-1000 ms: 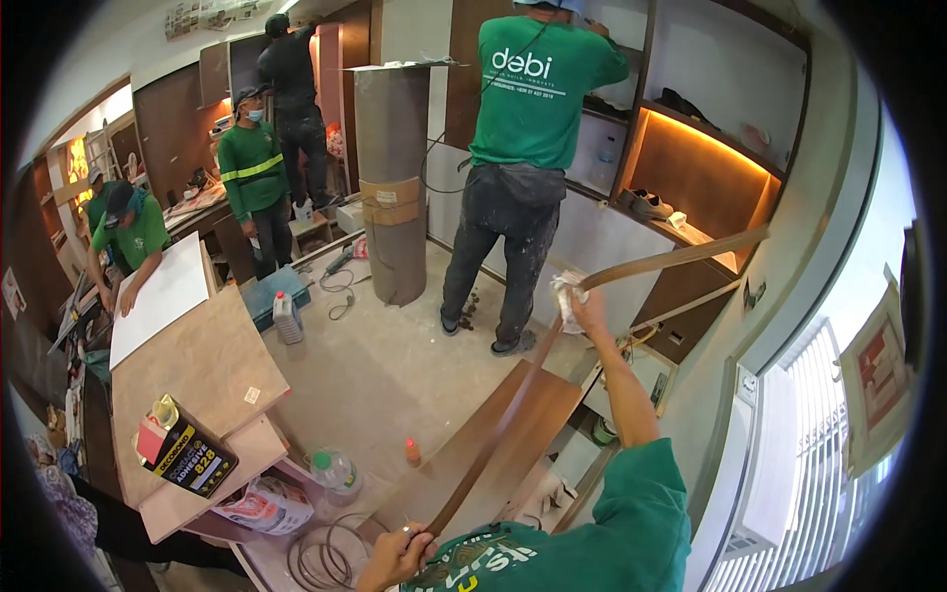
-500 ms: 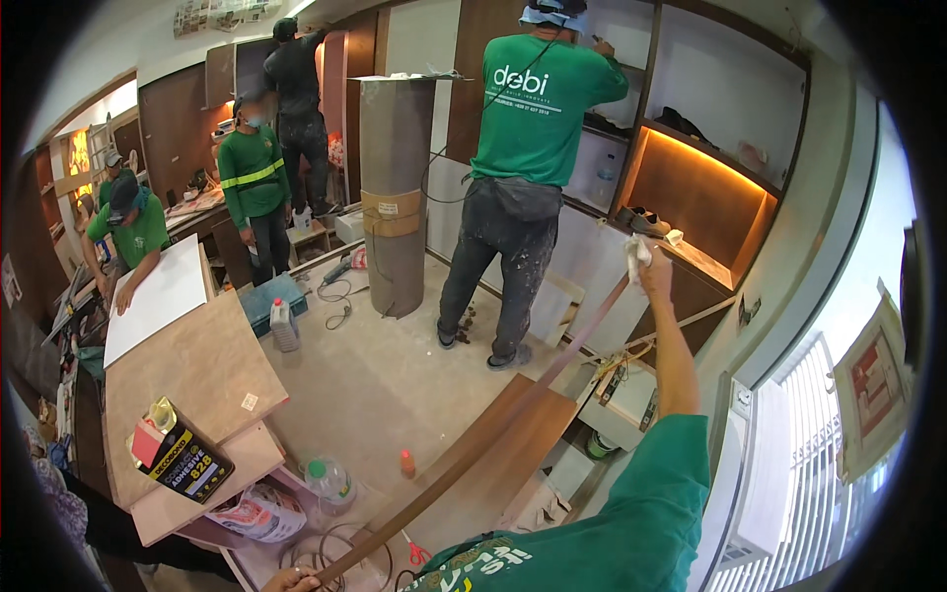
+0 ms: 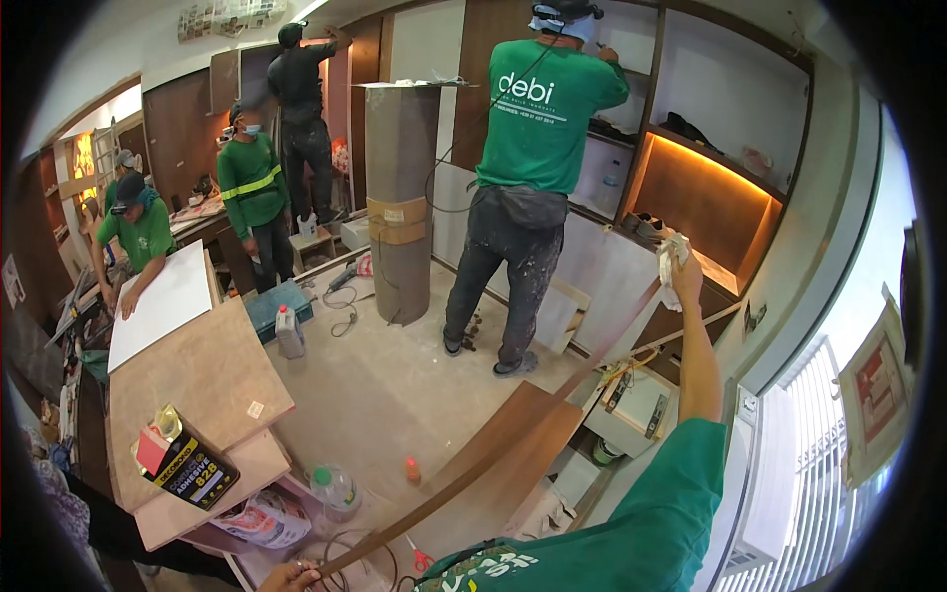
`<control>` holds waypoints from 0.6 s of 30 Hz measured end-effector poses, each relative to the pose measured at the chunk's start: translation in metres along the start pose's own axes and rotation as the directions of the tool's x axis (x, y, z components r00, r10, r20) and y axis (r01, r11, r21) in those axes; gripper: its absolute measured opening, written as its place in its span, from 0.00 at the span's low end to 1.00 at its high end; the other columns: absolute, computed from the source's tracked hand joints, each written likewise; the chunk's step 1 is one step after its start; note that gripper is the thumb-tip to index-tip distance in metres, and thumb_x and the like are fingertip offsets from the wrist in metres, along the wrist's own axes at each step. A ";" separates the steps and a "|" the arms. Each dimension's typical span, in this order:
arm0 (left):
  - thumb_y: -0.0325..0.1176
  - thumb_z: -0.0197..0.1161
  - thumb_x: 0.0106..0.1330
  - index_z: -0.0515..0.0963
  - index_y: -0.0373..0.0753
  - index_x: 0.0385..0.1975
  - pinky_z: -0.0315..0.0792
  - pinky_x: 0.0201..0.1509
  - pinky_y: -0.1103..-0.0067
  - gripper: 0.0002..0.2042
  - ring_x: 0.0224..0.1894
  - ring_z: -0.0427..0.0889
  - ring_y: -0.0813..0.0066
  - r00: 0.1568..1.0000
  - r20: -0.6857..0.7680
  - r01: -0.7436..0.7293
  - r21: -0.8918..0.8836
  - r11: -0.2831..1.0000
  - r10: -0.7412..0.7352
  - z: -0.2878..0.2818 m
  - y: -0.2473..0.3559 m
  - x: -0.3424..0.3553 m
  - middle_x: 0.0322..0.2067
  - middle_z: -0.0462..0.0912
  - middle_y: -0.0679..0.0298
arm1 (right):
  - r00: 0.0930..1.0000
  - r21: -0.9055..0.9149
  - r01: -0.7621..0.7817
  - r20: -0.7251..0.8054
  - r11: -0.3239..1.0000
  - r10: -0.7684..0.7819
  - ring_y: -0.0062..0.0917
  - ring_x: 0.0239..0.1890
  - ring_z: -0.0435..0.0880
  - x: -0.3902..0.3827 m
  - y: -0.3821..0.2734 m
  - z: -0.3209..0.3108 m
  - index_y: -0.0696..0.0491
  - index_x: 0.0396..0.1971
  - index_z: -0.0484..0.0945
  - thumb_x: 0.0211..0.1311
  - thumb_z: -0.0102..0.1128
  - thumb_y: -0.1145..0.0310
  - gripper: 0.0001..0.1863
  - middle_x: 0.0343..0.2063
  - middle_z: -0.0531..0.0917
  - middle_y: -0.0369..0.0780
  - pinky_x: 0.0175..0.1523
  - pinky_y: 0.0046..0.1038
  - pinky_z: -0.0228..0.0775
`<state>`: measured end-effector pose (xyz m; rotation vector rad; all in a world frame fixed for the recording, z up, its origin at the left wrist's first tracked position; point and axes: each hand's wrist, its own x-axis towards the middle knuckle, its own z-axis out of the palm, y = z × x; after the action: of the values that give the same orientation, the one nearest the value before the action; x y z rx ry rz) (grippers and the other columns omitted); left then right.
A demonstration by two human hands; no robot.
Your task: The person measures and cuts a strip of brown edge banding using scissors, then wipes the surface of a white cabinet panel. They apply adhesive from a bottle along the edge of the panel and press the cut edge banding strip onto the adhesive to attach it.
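Strip (image 3: 449, 490), brown, long and narrow: one. Carried by the hands alone, slantwise above a brown panel (image 3: 533, 454), crossing toward the panel's far right corner. Contact between strip and panel: cannot be told.

Left hand (image 3: 289, 576): partly cut off by the view's lower edge; fingers closed around the strip's near end.

Right hand (image 3: 688, 281): raised, arm extended; closed on a white wad (image 3: 671, 264), cloth or paper, gathered at the strip's far end.

Step in hand, by judgement: a wiping stroke along the strip, the wad near its far limit. Next move, by judgement: calls for a firm left hold, a lighter right one, and enough tension to keep the strip from sagging.

Table (image 3: 222, 355), at left: white sheet (image 3: 163, 301) along its far left edge; metal can (image 3: 192, 469) toward its near edge.

Orange bottle (image 3: 412, 470), small: near the panel's left edge. Scissors (image 3: 422, 559), red-handled: below the strip, right of the left hand.

Open room: floor (image 3: 345, 395) between the table's right edge and the panel. Tighter sides: a co-worker (image 3: 533, 128) standing beyond the panel's far edge; window blinds (image 3: 789, 483) to the right of the right arm.
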<state>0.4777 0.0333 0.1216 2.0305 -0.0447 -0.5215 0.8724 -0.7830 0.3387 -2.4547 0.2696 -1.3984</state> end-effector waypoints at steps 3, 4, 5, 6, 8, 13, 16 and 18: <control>0.39 0.56 0.71 0.77 0.39 0.41 0.70 0.35 0.78 0.11 0.28 0.74 0.77 1.000 -0.010 0.029 0.029 0.999 -0.029 0.007 -0.016 0.009 0.25 0.76 0.67 | 0.996 -0.008 -0.066 -0.056 0.998 0.066 0.48 0.44 0.81 -0.008 0.025 0.000 0.49 0.55 0.74 0.66 0.51 0.48 0.26 0.38 0.82 0.53 0.46 0.41 0.72; 0.37 0.55 0.70 0.78 0.37 0.39 0.71 0.33 0.77 0.10 0.26 0.76 0.78 0.998 0.008 0.056 0.017 0.998 -0.057 0.008 -0.023 0.015 0.23 0.78 0.66 | 0.990 0.005 -0.119 -0.069 0.993 0.119 0.48 0.44 0.81 -0.009 0.034 0.000 0.50 0.56 0.74 0.66 0.51 0.47 0.26 0.38 0.82 0.53 0.46 0.41 0.72; 0.34 0.55 0.70 0.79 0.36 0.37 0.73 0.32 0.76 0.09 0.24 0.78 0.79 0.996 0.027 0.087 0.007 0.996 -0.087 0.009 -0.030 0.019 0.21 0.80 0.66 | 0.985 -0.003 -0.158 -0.072 0.987 0.157 0.48 0.44 0.81 -0.010 0.044 -0.002 0.51 0.56 0.74 0.66 0.51 0.47 0.27 0.39 0.82 0.54 0.47 0.41 0.72; 0.35 0.55 0.70 0.80 0.37 0.37 0.73 0.32 0.75 0.09 0.25 0.79 0.77 0.996 0.047 0.066 0.075 0.995 -0.070 0.004 -0.036 0.021 0.21 0.81 0.65 | 0.972 0.003 -0.222 -0.071 0.975 0.222 0.49 0.45 0.80 -0.012 0.054 -0.004 0.51 0.56 0.73 0.66 0.50 0.46 0.27 0.40 0.82 0.54 0.47 0.41 0.72; 0.36 0.56 0.69 0.80 0.38 0.36 0.74 0.34 0.73 0.09 0.26 0.81 0.73 0.996 0.082 0.024 0.202 0.979 -0.041 -0.006 -0.041 0.020 0.23 0.82 0.64 | 0.935 0.077 -0.331 -0.110 0.940 0.338 0.47 0.46 0.81 -0.017 0.073 -0.009 0.53 0.55 0.73 0.66 0.51 0.45 0.29 0.41 0.82 0.52 0.49 0.40 0.71; 0.36 0.56 0.65 0.81 0.44 0.38 0.75 0.39 0.69 0.08 0.32 0.84 0.60 0.996 0.037 -0.086 0.568 0.819 0.079 0.017 0.019 0.044 0.28 0.85 0.61 | 0.949 0.328 -0.314 0.079 0.891 0.305 0.41 0.43 0.82 -0.077 0.077 -0.002 0.57 0.51 0.74 0.64 0.53 0.42 0.32 0.39 0.83 0.49 0.49 0.37 0.71; 0.32 0.57 0.59 0.81 0.48 0.37 0.67 0.59 0.62 0.09 0.42 0.83 0.66 0.845 0.086 -0.376 0.797 0.473 0.527 0.067 0.095 0.096 0.35 0.84 0.65 | 0.819 0.202 -0.488 0.443 0.849 0.365 0.31 0.37 0.82 -0.148 0.013 0.022 0.60 0.50 0.74 0.66 0.55 0.47 0.29 0.37 0.83 0.45 0.44 0.32 0.75; 0.30 0.57 0.56 0.81 0.46 0.36 0.55 0.67 0.60 0.10 0.44 0.81 0.71 0.853 0.223 -0.395 0.867 0.304 0.472 0.084 0.145 0.124 0.36 0.83 0.69 | 0.624 -0.001 -0.465 0.709 0.886 0.328 0.31 0.40 0.82 -0.208 -0.051 0.031 0.59 0.50 0.75 0.65 0.52 0.41 0.33 0.39 0.83 0.45 0.49 0.34 0.73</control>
<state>0.5854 -0.1391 0.1670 2.9216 -1.0401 0.0031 0.7943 -0.6663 0.1745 -2.3593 0.4452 -0.2400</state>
